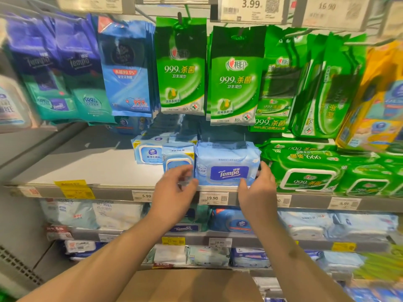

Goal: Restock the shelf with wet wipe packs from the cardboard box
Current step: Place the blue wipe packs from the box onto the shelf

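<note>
Shelf (91,162) half bare on its left. Tempo pack (227,163) sits at the front edge, placing step nearly done. Right hand (258,187) cups its right end; left hand (174,188) hovers loose, empty. Next: fetch from the box (187,285) below.

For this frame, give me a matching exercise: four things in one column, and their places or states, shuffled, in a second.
Things:
1. Tempo pack
2. green 999 packs
3. cardboard box
4. yellow tag

Places or states:
A. at the bottom of the view, below the forearms
B. on the shelf edge, left of the left hand
C. at the shelf front, between the two hands, the right hand against its right end
D. lying on the shelf, right of the right hand

Pairs: 1-C, 2-D, 3-A, 4-B
</note>
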